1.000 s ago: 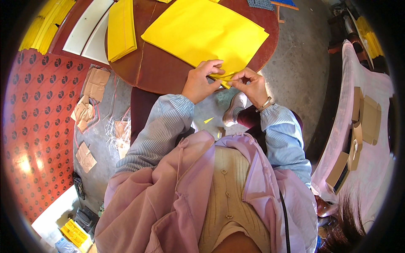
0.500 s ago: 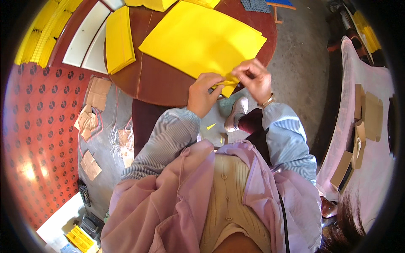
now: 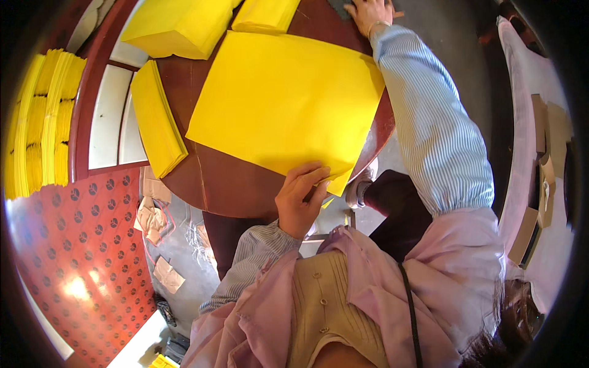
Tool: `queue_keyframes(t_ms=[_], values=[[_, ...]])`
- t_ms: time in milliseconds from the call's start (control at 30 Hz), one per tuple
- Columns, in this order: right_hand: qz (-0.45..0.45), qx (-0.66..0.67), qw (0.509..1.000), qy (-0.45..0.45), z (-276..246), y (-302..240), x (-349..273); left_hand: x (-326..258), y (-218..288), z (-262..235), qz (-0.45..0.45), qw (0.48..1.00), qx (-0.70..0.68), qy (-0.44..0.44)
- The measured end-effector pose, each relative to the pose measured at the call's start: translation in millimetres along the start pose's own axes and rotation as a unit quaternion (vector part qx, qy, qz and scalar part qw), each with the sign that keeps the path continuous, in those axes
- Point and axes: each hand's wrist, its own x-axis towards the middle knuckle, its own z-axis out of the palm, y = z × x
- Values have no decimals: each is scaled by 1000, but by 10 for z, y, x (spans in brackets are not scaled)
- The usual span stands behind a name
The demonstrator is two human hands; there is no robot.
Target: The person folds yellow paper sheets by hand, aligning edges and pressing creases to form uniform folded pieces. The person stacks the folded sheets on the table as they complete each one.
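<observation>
We are working at the near corner of a large yellow sheet (image 3: 276, 104), which is lying flat across the middle of the round surface (image 3: 224, 187), its closest point hanging just past the rim. Our left hand (image 3: 300, 199) is pinching that edge between thumb and fingers, and a small tip of yellow is poking out beyond the grip. Our right hand (image 3: 371, 13) is stretching to the far side with its fingers spread and nothing seen in its grip; it is lying beside a dark grey piece (image 3: 339, 7), and we cannot tell whether they are touching.

As we are judging it, the work on this sheet is standing partway: one corner is being handled, while the broad middle and the other corners are lying smooth and unworked. A narrow folded stack (image 3: 158, 122) to the left and a thick yellow block (image 3: 181, 30) behind are looking neatly gathered, though we cannot tell whether they are finished or waiting.

The yellow material is appearing matte, thin and crisp-edged, perhaps paper or cloth. Beneath it, the reddish-brown surface is showing a smooth face with a pale seam. Our striped sleeves (image 3: 438, 129) are bunching in soft, fine-ribbed folds.
</observation>
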Motion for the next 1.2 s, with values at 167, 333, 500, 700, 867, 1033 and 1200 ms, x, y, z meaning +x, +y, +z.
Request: queue_keyframes(t_ms=[167,333,500,700,867,1033,1200], values=[[33,32,990,-130,-124,106,268,9,-12,-17,18,1000,14,-12],[46,133,990,28,-441,59,-14,-1,53,0,-10,1000,-5,9],[76,591,798,-84,-1673,-46,-1496,13,-64,-1,58,998,-6,21],[-52,553,808,-198,-2785,-444,-2814,-17,-172,52,46,998,-29,42],[-215,481,832,-173,-2767,-593,-2772,-28,-173,29,3,999,-30,26],[-229,492,824,-161,-2716,-558,-2725,-14,-222,20,0,999,-36,14],[-146,565,789,-194,-2638,-571,-2741,-13,-260,-3,4,999,-42,-3]])
